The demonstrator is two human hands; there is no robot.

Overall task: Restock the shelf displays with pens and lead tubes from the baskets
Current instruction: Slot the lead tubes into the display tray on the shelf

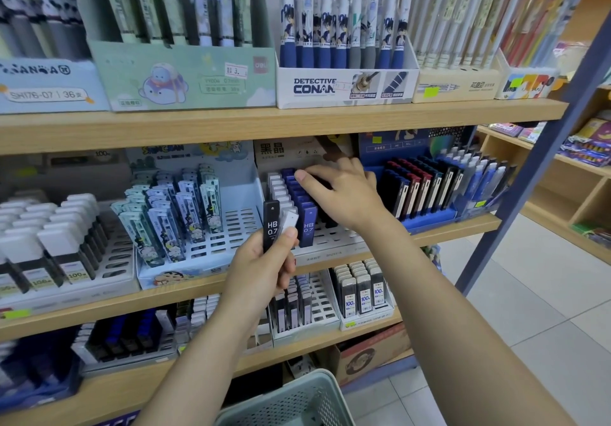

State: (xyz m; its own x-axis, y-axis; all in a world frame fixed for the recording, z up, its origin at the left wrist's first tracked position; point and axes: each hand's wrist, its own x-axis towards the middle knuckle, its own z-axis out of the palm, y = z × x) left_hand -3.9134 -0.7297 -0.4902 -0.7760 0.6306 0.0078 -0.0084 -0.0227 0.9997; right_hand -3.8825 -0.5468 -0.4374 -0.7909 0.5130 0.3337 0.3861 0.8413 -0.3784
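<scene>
**stockguy:** Nearest thing is the grey basket (291, 402) at the bottom edge, down by the floor. Above it, the left hand (264, 267) has its fingers wrapped round a couple of lead tubes (276, 227), a black one marked HB 0.7 and one with a white cap, held upright just in front of the middle shelf.

**penpal:** And the right one?

**stockguy:** Further in, the right hand (344, 194) reaches into the white slotted tray (330, 237), fingers spread and lying on the row of blue tubes (299, 201). Can't tell if it's pinching one or just steadying them.

**penpal:** Tricky to handle?

**stockguy:** I'd guess not. They look light, stiff and a bit slick, being plastic. Pinch by the flat sides near the cap, drop one straight into a slot. Above that are the pen boxes (344, 86) on the top shelf.
</scene>
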